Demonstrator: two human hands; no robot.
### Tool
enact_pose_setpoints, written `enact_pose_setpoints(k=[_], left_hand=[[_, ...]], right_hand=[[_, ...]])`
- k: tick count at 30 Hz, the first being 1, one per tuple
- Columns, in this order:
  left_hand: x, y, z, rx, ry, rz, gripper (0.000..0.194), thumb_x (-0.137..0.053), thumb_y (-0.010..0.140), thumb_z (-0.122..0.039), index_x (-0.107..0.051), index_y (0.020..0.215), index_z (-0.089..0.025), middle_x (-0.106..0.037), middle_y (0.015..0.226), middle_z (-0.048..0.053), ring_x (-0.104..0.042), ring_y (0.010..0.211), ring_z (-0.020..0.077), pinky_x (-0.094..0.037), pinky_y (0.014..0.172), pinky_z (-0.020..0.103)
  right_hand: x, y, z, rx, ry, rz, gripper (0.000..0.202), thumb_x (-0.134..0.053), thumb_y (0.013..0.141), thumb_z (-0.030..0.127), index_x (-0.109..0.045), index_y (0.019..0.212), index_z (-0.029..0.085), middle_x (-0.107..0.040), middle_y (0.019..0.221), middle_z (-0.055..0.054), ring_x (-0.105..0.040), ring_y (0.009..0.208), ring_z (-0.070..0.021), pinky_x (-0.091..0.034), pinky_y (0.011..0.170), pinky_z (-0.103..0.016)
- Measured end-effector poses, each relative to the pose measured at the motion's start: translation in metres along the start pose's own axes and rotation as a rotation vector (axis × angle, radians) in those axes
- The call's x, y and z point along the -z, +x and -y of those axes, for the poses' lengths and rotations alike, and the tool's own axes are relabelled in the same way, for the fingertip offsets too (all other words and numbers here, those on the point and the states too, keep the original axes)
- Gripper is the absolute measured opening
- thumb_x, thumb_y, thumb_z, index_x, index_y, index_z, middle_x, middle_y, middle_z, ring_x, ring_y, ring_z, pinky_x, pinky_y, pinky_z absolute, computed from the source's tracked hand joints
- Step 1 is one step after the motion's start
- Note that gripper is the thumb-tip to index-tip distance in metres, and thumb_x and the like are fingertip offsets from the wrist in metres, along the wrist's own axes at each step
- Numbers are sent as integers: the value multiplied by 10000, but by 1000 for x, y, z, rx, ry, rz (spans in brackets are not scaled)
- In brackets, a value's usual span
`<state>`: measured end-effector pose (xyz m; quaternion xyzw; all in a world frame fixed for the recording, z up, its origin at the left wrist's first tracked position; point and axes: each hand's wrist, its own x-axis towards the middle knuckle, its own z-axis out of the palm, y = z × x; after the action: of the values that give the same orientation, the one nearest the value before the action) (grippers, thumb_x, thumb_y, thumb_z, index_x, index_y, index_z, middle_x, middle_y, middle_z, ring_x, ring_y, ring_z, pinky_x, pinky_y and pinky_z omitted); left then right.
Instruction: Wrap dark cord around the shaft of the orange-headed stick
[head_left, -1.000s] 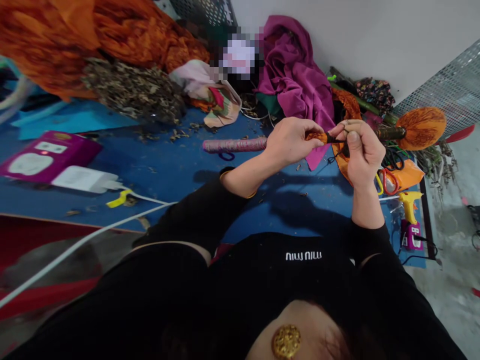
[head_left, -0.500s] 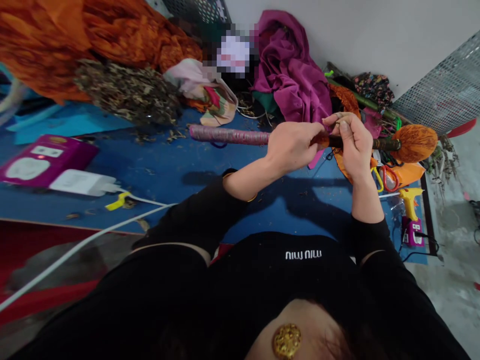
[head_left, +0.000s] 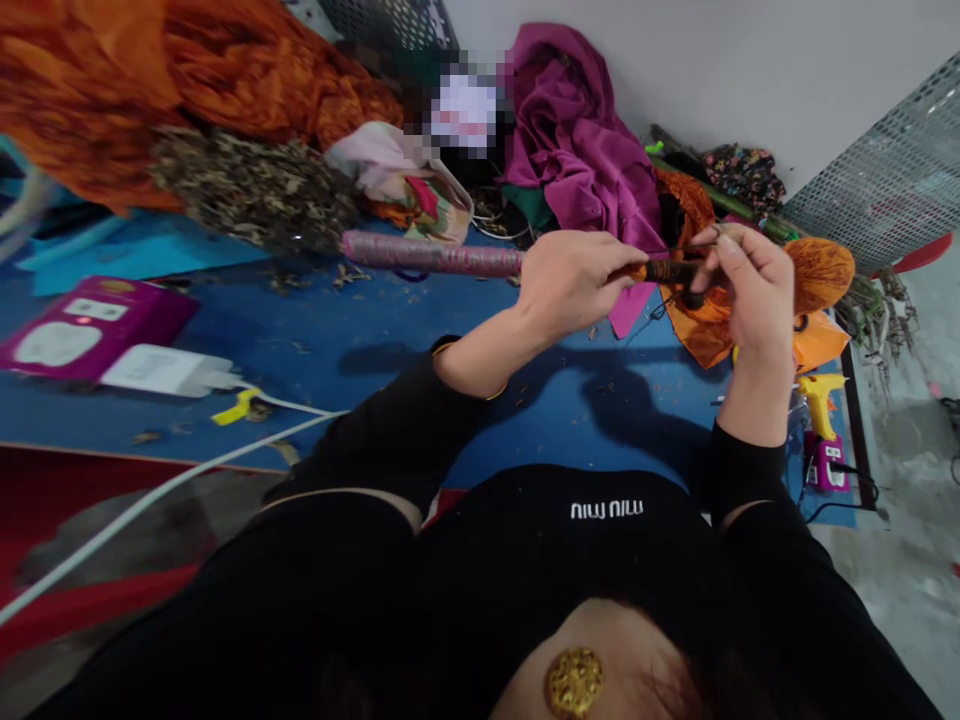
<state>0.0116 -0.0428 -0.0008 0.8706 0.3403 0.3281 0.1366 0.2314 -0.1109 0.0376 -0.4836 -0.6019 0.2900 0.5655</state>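
My left hand (head_left: pixel 570 282) is closed around a long stick level above the blue table. The stick's left part (head_left: pixel 431 252) is wrapped in shiny pink-purple material. Past my fingers it turns orange, then dark brown. My right hand (head_left: pixel 756 285) is closed beside the brown part, thumb and forefinger pinching a thin dark strand (head_left: pixel 703 247) that runs along the stick. A rounded orange cloth bundle (head_left: pixel 829 272) shows just right of my right hand; that hand hides whether it joins the stick.
Orange cloth (head_left: pixel 247 70), dried plant matter (head_left: pixel 255 190) and purple cloth (head_left: pixel 577 130) lie along the back. A purple power box (head_left: pixel 97 320) with a white plug and cable (head_left: pixel 285 402) is at left. A yellow glue gun (head_left: pixel 821 400) stands near the right edge (head_left: pixel 855 430).
My right hand has moved right and turned, drawing the thin strand out from the stick. My left hand and the stick have shifted slightly left.
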Motion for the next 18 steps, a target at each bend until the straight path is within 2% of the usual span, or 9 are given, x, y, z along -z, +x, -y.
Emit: enact_pose_setpoints(k=[2, 4, 6, 10, 12, 15, 17, 18], left_hand=[[10, 3, 4, 71, -19, 5, 305, -655, 958, -294, -842, 1199, -295, -828, 1073, 60, -755, 1007, 265, -518, 840, 387], [22, 6, 8, 130, -49, -7, 302, -676, 946, -282, -843, 1196, -309, -829, 1059, 49, -753, 1032, 274, -521, 856, 398], [35, 8, 13, 178, -57, -9, 295, -720, 913, -280, -849, 1177, -301, -833, 1003, 33, -745, 1005, 266, -522, 858, 392], [56, 8, 19, 263, -13, 34, 294, -751, 869, -318, -872, 1134, -282, -808, 826, 4, -711, 834, 218, -489, 759, 338], [63, 8, 22, 266, -9, 84, 300, -759, 822, -334, -886, 1091, -299, -787, 771, -7, -689, 761, 203, -458, 710, 321], [69, 9, 26, 242, -89, 148, 302, -748, 761, -356, -897, 1017, -294, -786, 772, -1, -652, 698, 189, -438, 665, 306], [70, 10, 27, 241, -206, 187, 307, -748, 732, -369, -894, 985, -272, -787, 774, 15, -623, 670, 193, -449, 635, 307], [70, 10, 28, 249, -268, 204, 308, -756, 719, -370, -891, 973, -262, -784, 767, 21, -606, 650, 193, -455, 617, 312]], right_hand=[[27, -1, 9, -94, 73, 27, 311, -821, 873, 452, -710, 719, 206, -720, 733, 8, -574, 467, -55, -425, 472, -236], [58, -1, 13, -137, 75, -37, 278, -862, 811, 394, -724, 668, 199, -759, 754, -22, -509, 406, -35, -287, 389, -250], [87, -1, 9, -118, 38, -167, 253, -883, 768, 333, -716, 621, 212, -754, 707, -26, -470, 371, -33, -253, 374, -278], [133, 4, -18, -95, -80, -425, 295, -820, 829, 225, -679, 570, 228, -725, 651, -8, -364, 331, -17, -220, 380, -326], [150, 9, -38, -62, -88, -522, 312, -833, 842, 305, -656, 593, 239, -718, 676, 7, -333, 343, -17, -221, 393, -340], [169, 16, -71, -33, -132, -593, 420, -824, 817, 583, -593, 661, 269, -676, 704, 28, -280, 389, -34, -228, 410, -345], [175, 18, -90, -35, -268, -505, 470, -699, 888, 699, -589, 733, 269, -647, 719, 24, -337, 451, -57, -298, 438, -309], [176, 18, -97, -32, -349, -406, 462, -632, 950, 690, -625, 806, 251, -668, 772, 8, -427, 511, -67, -382, 484, -274]])
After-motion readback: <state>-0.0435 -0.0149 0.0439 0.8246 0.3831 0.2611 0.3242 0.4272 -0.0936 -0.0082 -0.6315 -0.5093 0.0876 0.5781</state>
